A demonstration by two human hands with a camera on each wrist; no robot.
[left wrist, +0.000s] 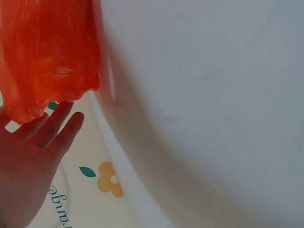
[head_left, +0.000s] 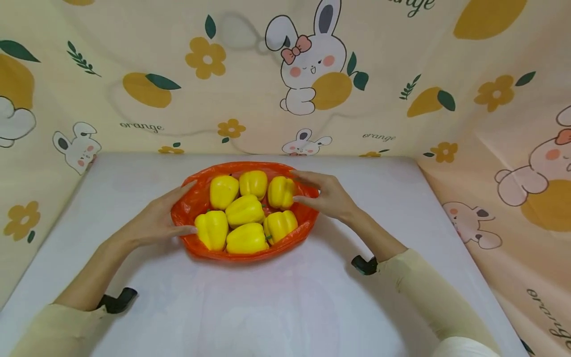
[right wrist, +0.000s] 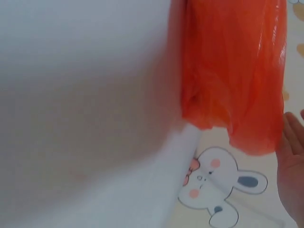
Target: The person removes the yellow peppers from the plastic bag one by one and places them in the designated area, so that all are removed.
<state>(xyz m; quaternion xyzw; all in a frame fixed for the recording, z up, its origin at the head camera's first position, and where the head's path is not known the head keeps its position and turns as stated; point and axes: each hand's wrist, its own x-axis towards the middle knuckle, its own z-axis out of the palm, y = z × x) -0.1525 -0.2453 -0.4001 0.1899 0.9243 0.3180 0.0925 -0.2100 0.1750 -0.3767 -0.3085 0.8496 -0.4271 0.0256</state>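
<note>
An orange-red plastic bag (head_left: 252, 256) sits wide-mouthed on the table, its rim folded back, with several yellow bell peppers (head_left: 245, 210) inside. At its left side is my left hand (head_left: 153, 218), fingers extended along the rim and thumb reaching over it beside the front-left pepper (head_left: 211, 230). My right hand (head_left: 323, 196) is at the right rim, fingers and thumb spread over the edge close to the back-right pepper (head_left: 280, 192). In the left wrist view, straight fingers (left wrist: 66, 133) lie against the bag's crinkled side (left wrist: 47, 52). The right wrist view shows fingertips right beside the bag wall (right wrist: 237, 71).
The white table (head_left: 267, 307) stands against a cream cloth backdrop (head_left: 250, 109) printed with rabbits, flowers and oranges, which also runs along both sides. A black strap piece shows at the left wrist (head_left: 118, 301) and another at the right wrist (head_left: 365, 265).
</note>
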